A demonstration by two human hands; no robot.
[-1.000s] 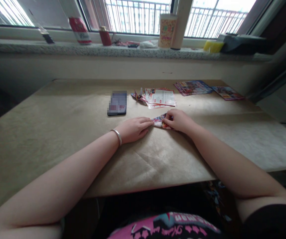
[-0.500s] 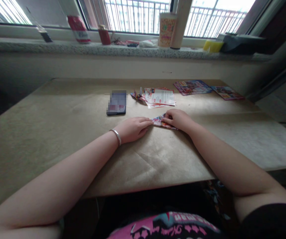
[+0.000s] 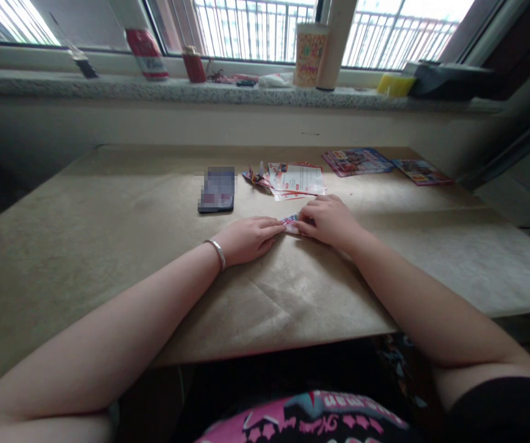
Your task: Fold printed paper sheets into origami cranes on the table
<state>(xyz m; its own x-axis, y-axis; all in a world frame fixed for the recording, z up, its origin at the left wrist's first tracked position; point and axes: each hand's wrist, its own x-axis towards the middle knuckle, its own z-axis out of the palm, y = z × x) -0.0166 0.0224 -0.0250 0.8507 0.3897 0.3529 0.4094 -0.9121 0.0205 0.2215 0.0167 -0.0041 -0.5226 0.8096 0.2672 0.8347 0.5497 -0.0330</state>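
Observation:
A small folded piece of colourful printed paper point(image 3: 290, 223) lies on the table between my hands. My left hand point(image 3: 249, 239), with a silver bangle at the wrist, rests flat, its fingers stretched out and their tips touching the paper's left end. From the right, the curled fingers and thumb of my right hand point(image 3: 329, 220) grip the paper and cover much of it. Just beyond my hands are loose printed sheets point(image 3: 299, 179), with a crumpled colourful scrap point(image 3: 259, 178) at their left side.
A phone point(image 3: 217, 191) lies left of the sheets. Colourful booklets point(image 3: 359, 161) and another printed booklet point(image 3: 422, 171) lie at the back right of the table point(image 3: 85, 246). A can point(image 3: 147, 55), a patterned cup point(image 3: 310, 55) and a yellow object point(image 3: 395, 85) stand on the windowsill.
My right hand has shifted slightly left along the folded paper and now covers more of it. My left hand has stayed in place.

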